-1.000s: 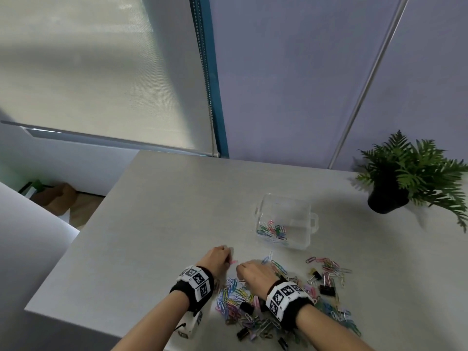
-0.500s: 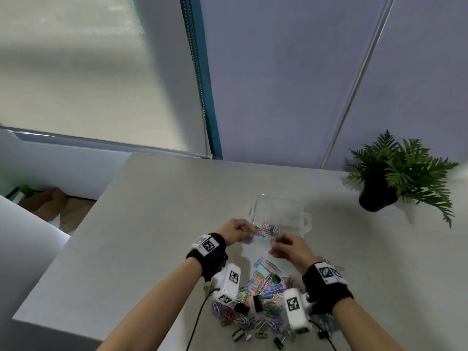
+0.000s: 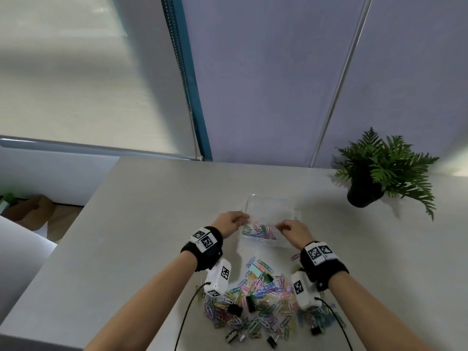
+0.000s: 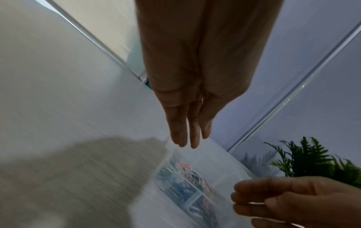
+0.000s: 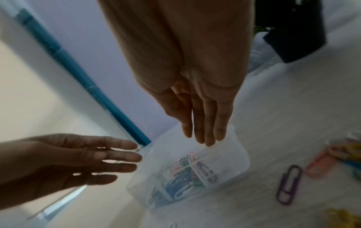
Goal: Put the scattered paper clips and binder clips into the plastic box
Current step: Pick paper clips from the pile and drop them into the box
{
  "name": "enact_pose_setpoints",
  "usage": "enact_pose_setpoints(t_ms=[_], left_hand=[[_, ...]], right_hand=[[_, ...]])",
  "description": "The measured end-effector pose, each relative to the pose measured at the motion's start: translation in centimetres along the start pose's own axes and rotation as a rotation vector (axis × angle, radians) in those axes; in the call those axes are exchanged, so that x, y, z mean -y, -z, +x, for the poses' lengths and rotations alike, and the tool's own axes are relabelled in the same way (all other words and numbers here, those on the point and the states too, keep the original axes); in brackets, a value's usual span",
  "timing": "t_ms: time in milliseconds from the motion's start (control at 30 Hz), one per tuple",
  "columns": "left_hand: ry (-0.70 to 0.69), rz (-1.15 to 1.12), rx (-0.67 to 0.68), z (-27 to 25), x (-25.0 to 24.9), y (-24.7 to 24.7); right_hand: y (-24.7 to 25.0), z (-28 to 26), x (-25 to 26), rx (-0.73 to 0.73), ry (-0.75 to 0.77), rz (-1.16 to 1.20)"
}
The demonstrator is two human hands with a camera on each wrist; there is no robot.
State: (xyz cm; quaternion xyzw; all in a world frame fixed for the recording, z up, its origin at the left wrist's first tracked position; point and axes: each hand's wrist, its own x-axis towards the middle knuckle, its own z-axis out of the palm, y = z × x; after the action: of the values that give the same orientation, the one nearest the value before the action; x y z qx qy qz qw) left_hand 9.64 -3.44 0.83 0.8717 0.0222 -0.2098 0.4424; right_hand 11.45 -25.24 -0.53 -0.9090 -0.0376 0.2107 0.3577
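Here, plastic box (image 3: 272,211) long axis pointing away, left hand (image 3: 231,222), right hand (image 3: 293,233) flanking

Motion blur softens both wrist views. Plastic box (image 4: 195,182), lower centre of the left wrist view: smeared; the clips inside (image 4: 183,177) read only as colour streaks. Right hand (image 4: 304,202), lower right: cut by the frame edge. Left hand (image 5: 64,160), lower left of the right wrist view: wrist cropped. Potted plant (image 5: 293,30), upper right: leaves cut off. Whether any fingertips touch the box cannot be told.
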Motion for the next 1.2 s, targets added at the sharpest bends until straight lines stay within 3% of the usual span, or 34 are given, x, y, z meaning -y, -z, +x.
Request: enact_pose_setpoints(t_ms=[200,333,500,733,967,1200], left_hand=[[0.069,-0.040,-0.019,-5.4,5.2,1.8],[0.078,0.214,-0.013,-8.8,8.5,1.2],[0.087,0.438,0.023,-12.1,10.4,-1.6],[0.142,0.570,-0.132,-12.9,9.7,-5.2],[0.144,0.512,-0.107,-11.9,8.8,-4.2],[0.189,0.281,-0.144,-11.9,9.9,-2.9]], right_hand=[[-2.9,-2.1,3.0,-0.013,0.319,0.002],[-6.2,-3.2,4.1,0.206,0.473,-0.221],[-10.0,-5.3,4.8,0.389,0.529,-0.492],[-14.1,-7.1,5.2,0.280,0.652,-0.676],[-13.4,-6.6,4.4,0.266,0.588,-0.517],[-12.5,-5.5,3.6,0.248,0.459,-0.327]])
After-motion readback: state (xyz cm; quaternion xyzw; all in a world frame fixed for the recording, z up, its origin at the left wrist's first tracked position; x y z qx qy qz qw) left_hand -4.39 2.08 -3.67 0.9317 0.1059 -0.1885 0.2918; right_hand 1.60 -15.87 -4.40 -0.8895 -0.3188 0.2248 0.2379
